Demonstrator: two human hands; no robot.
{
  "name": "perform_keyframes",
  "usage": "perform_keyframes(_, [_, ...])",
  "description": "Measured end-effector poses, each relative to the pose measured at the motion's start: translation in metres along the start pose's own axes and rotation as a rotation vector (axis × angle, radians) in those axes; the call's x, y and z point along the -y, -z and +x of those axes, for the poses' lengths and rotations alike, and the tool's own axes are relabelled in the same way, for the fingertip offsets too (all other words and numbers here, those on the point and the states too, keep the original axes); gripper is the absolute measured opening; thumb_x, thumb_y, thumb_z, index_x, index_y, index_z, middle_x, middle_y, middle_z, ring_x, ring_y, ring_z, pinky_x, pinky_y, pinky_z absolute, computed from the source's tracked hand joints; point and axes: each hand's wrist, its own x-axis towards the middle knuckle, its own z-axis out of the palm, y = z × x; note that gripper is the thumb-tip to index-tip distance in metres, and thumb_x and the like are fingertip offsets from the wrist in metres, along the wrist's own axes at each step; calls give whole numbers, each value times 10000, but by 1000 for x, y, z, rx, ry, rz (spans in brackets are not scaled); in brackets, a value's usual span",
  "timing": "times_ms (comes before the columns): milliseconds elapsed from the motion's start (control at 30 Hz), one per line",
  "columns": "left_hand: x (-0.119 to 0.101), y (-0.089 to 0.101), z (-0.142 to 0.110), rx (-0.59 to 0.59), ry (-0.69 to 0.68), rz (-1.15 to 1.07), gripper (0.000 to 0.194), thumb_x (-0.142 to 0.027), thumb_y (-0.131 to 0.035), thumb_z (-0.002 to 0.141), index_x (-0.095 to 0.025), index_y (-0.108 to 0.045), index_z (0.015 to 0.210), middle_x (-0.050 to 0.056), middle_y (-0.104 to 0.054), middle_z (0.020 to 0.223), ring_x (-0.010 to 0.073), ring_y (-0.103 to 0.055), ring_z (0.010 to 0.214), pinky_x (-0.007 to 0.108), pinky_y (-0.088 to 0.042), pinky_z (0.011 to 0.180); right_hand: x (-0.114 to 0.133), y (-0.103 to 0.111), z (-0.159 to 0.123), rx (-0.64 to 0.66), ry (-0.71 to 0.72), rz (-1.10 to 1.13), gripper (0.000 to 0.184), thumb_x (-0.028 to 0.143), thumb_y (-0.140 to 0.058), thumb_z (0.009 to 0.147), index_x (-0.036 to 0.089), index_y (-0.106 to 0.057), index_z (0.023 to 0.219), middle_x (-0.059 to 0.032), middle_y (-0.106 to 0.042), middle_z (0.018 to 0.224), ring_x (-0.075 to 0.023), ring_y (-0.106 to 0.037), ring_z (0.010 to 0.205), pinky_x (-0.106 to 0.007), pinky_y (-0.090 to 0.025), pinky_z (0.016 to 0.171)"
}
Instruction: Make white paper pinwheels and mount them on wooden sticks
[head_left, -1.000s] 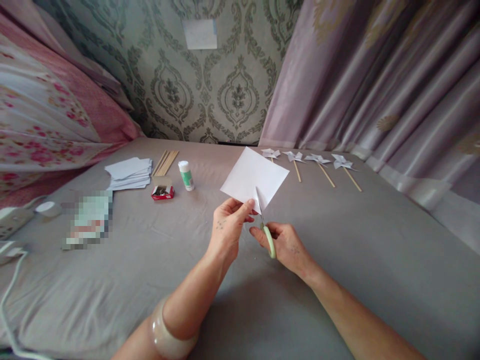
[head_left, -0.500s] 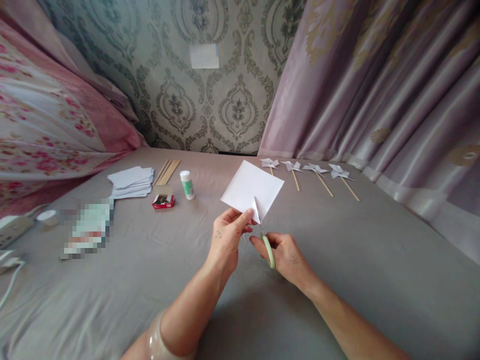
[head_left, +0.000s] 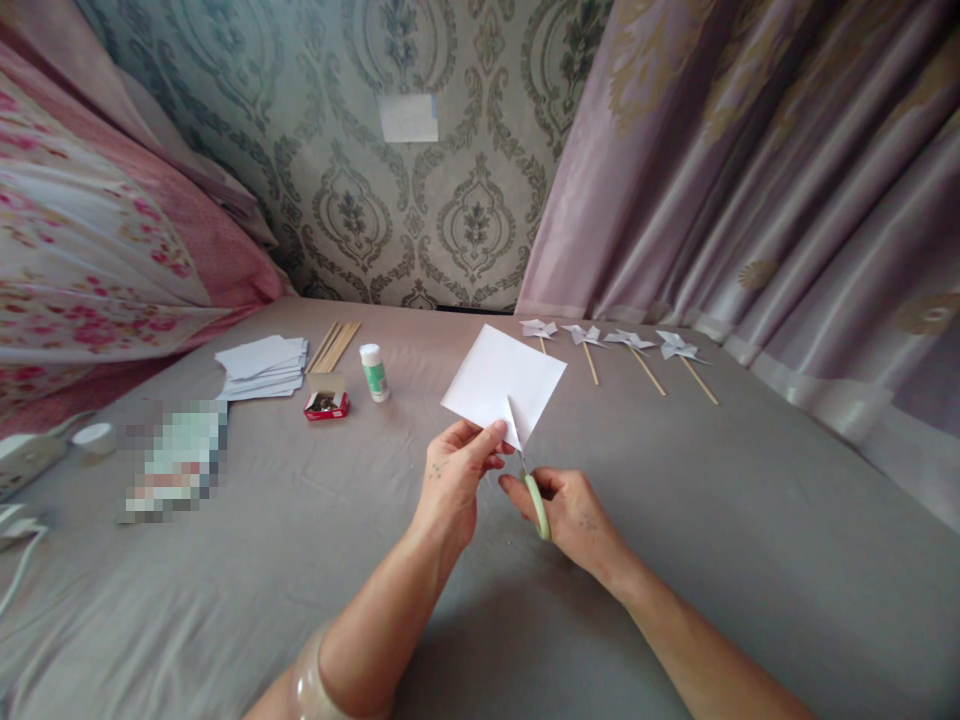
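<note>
My left hand (head_left: 456, 478) pinches a white square sheet of paper (head_left: 499, 372) near its lower corner, thumb on top. The paper is held up above the cloth, with one corner pointing toward me. In my right hand (head_left: 574, 515) is a pair of scissors (head_left: 537, 505) with pale green handles, my fingers through the loops. Its blades are at the paper's lower corner, beside my left thumb, along a slit that runs inward toward the middle. Part of the blades is hidden by the paper.
Several paper pinwheels (head_left: 679, 346) on sticks lie at the back right. At the back left are a stack of paper (head_left: 262, 366), wooden sticks (head_left: 333, 346), a red box of small pins (head_left: 327, 404) and an upright glue stick (head_left: 374, 373). A power strip (head_left: 30, 460) sits at the left edge.
The scissor blades show less above the paper than before and now sit mostly at its lower corner. Both hands stay almost in place.
</note>
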Motion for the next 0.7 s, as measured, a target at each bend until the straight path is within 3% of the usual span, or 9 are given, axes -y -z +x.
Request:
perform_keyframes(267, [-6, 6, 5, -66, -53, -39, 269, -302, -786, 566, -134, -577, 589, -9, -574, 565, 61, -490, 513, 185, -385, 532, 7, 2, -4, 179, 40, -22, 419, 520, -643, 729, 190, -427, 587, 64, -358, 539, -81, -320, 529, -229, -264, 478])
perform_keyframes(333, [-10, 11, 10, -111, -99, -63, 267, -302, -780, 556, -142, -569, 589, -30, -538, 550, 59, -475, 508, 180, -376, 522, 9, 4, -4, 167, 53, -28, 432, 552, -625, 734, 191, -431, 597, 61, -370, 546, -84, -328, 533, -231, -269, 482])
perform_keyframes(467, [-15, 17, 16, -170, -144, -38, 231, -295, -756, 532, -151, -588, 600, -32, -545, 574, 62, -454, 509, 182, -358, 515, 7, 17, 4, -68, 44, 51, 494, 664, -534, 750, 192, -476, 620, 50, -396, 529, -98, -358, 515, -245, -295, 485])
perform_keyframes(567, [-13, 15, 15, -136, -99, 46, 183, -280, -714, 544, -147, -639, 645, 0, -613, 638, 83, -501, 553, 197, -372, 551, 3, 31, 12, -267, 75, 158, 480, 659, -568, 737, 182, -549, 682, 37, -445, 546, -109, -392, 529, -252, -313, 497])
perform_keyframes(700, [-7, 12, 12, -46, -26, 177, 142, -270, -654, 577, -145, -653, 644, 13, -620, 617, 110, -518, 555, 224, -381, 565, 5, 44, 15, -342, 104, 262, 423, 596, -665, 682, 184, -566, 687, 42, -441, 548, -102, -375, 527, -247, -310, 487])
